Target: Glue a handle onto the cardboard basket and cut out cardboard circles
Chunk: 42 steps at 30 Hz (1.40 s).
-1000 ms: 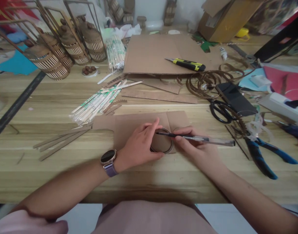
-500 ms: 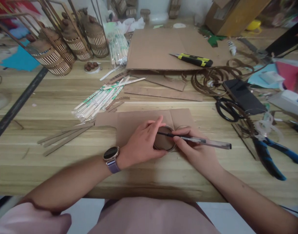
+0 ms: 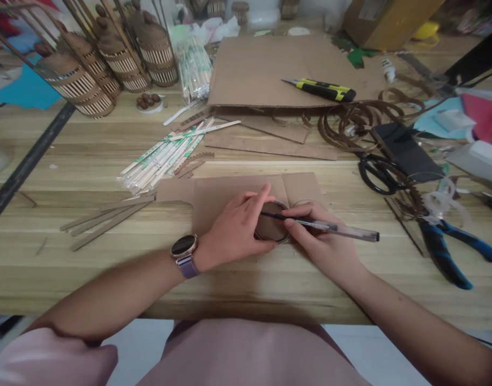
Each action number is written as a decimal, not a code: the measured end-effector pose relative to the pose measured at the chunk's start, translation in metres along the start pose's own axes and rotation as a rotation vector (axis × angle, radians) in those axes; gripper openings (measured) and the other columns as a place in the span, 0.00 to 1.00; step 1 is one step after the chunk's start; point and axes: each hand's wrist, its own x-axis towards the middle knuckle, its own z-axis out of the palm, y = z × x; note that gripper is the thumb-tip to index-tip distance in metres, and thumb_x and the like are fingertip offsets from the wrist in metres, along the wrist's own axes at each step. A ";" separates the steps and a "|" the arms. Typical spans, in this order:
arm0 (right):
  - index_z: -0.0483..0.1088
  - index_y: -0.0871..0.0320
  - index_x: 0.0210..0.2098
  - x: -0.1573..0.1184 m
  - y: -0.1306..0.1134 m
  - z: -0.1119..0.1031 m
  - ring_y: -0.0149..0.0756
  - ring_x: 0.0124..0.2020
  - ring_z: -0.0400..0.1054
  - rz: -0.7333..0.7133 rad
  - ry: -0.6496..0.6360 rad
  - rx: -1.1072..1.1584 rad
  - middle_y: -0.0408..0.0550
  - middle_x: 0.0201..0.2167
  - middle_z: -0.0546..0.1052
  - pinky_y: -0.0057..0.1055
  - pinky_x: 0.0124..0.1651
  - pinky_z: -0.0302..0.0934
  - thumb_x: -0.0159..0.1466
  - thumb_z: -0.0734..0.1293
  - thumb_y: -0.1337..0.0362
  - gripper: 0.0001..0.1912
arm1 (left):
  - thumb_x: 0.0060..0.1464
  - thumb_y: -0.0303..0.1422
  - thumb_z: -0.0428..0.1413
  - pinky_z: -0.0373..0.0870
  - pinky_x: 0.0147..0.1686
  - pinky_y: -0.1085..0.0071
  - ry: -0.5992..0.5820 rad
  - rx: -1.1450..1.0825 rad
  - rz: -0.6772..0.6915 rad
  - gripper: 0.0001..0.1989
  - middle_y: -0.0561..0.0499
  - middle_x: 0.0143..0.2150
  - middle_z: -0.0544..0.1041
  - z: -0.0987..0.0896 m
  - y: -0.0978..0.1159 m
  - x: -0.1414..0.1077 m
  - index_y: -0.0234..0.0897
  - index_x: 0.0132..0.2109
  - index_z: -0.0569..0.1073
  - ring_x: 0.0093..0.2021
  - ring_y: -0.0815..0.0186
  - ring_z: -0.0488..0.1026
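A brown cardboard piece (image 3: 217,193) lies flat before me on the table. On it rests a thin-rimmed ring (image 3: 271,229), brown inside its rim. My left hand (image 3: 240,228) curls around the ring's left side, thumb at the near edge and fingers at the far edge, gripping it against the cardboard. In my right hand (image 3: 324,241) a black pen with a clear barrel (image 3: 342,230) is pinched between thumb and fingers. The pen points left across the ring; its tip is hidden by my left hand. A faint drawn curve shows just right of the ring.
A cutter knife (image 3: 320,89) lies on a larger cardboard sheet (image 3: 250,69). Wrapped sticks (image 3: 165,153) and cardboard strips (image 3: 113,217) sit left. Scissors (image 3: 377,174), a phone (image 3: 407,153) and blue-handled pliers (image 3: 447,257) lie right. Several lantern-like models (image 3: 157,59) stand back left.
The whole view has shifted slightly, so the table's things appear a little higher. Both hands keep nearly the same grip on ring and pen.
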 end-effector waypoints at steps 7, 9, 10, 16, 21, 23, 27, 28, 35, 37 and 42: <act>0.74 0.51 0.31 -0.002 -0.004 -0.006 0.39 0.28 0.73 -0.041 -0.087 -0.026 0.43 0.27 0.79 0.34 0.30 0.67 0.61 0.68 0.62 0.03 | 0.49 0.36 0.67 0.62 0.61 0.50 0.019 0.003 0.033 0.56 0.39 0.64 0.70 0.000 -0.002 -0.001 0.35 0.72 0.39 0.62 0.49 0.63; 0.74 0.51 0.31 -0.001 -0.005 -0.007 0.39 0.27 0.72 -0.029 -0.086 -0.020 0.44 0.26 0.78 0.34 0.29 0.67 0.62 0.67 0.62 0.04 | 0.49 0.37 0.67 0.61 0.61 0.50 0.022 0.005 0.033 0.56 0.39 0.64 0.70 0.000 -0.002 -0.001 0.37 0.73 0.38 0.62 0.49 0.63; 0.74 0.51 0.31 -0.001 -0.005 -0.007 0.39 0.28 0.73 -0.022 -0.074 -0.018 0.44 0.27 0.78 0.34 0.29 0.67 0.62 0.67 0.61 0.04 | 0.49 0.37 0.66 0.61 0.61 0.49 0.021 0.004 0.030 0.56 0.40 0.64 0.70 0.000 -0.002 -0.001 0.37 0.73 0.38 0.63 0.49 0.63; 0.75 0.50 0.35 0.000 -0.003 -0.004 0.41 0.32 0.74 -0.048 -0.052 -0.046 0.45 0.30 0.79 0.36 0.33 0.69 0.62 0.68 0.61 0.03 | 0.49 0.37 0.66 0.61 0.61 0.49 0.008 0.000 0.019 0.56 0.40 0.64 0.70 0.000 -0.001 0.000 0.38 0.73 0.38 0.63 0.49 0.62; 0.75 0.52 0.33 -0.003 -0.003 -0.007 0.40 0.31 0.74 -0.068 -0.097 -0.038 0.45 0.29 0.79 0.35 0.33 0.69 0.62 0.68 0.62 0.04 | 0.49 0.37 0.67 0.60 0.62 0.51 0.003 -0.010 0.019 0.55 0.38 0.64 0.70 0.000 -0.002 -0.001 0.34 0.72 0.40 0.63 0.49 0.62; 0.75 0.52 0.32 -0.003 -0.005 -0.010 0.38 0.27 0.72 -0.050 -0.127 -0.018 0.44 0.26 0.78 0.33 0.28 0.67 0.62 0.67 0.62 0.04 | 0.48 0.37 0.67 0.60 0.62 0.51 0.000 -0.003 0.017 0.56 0.39 0.64 0.70 0.000 -0.002 -0.001 0.34 0.72 0.40 0.62 0.49 0.62; 0.74 0.53 0.31 -0.001 -0.007 -0.012 0.37 0.26 0.72 -0.015 -0.089 -0.016 0.44 0.26 0.78 0.32 0.27 0.66 0.62 0.67 0.62 0.04 | 0.48 0.36 0.67 0.61 0.62 0.50 0.001 0.011 0.017 0.56 0.39 0.64 0.70 0.000 -0.001 0.000 0.36 0.72 0.39 0.62 0.49 0.62; 0.74 0.52 0.32 0.000 -0.007 -0.011 0.38 0.28 0.73 -0.019 -0.071 -0.014 0.44 0.28 0.78 0.33 0.29 0.67 0.62 0.67 0.62 0.04 | 0.48 0.36 0.67 0.61 0.62 0.50 0.002 0.011 0.015 0.56 0.40 0.64 0.70 0.000 -0.001 0.000 0.36 0.72 0.39 0.63 0.48 0.62; 0.74 0.52 0.34 0.004 -0.008 -0.006 0.40 0.32 0.74 -0.045 -0.124 0.013 0.45 0.30 0.79 0.33 0.32 0.68 0.62 0.67 0.62 0.03 | 0.49 0.37 0.67 0.60 0.62 0.49 0.001 0.000 0.021 0.56 0.39 0.64 0.69 0.000 -0.003 -0.001 0.37 0.72 0.39 0.63 0.48 0.62; 0.74 0.53 0.32 0.003 -0.010 -0.010 0.38 0.28 0.72 -0.030 -0.162 0.009 0.44 0.27 0.78 0.32 0.28 0.65 0.62 0.66 0.62 0.04 | 0.49 0.38 0.67 0.61 0.61 0.48 0.010 0.003 0.029 0.57 0.40 0.65 0.69 0.001 -0.004 -0.002 0.38 0.72 0.37 0.63 0.48 0.62; 0.73 0.55 0.29 0.008 -0.014 -0.017 0.35 0.24 0.69 0.049 -0.159 0.016 0.43 0.23 0.75 0.30 0.24 0.61 0.61 0.66 0.62 0.06 | 0.48 0.37 0.67 0.61 0.61 0.48 0.005 0.002 0.020 0.57 0.41 0.64 0.70 0.002 -0.003 -0.001 0.39 0.73 0.37 0.62 0.48 0.63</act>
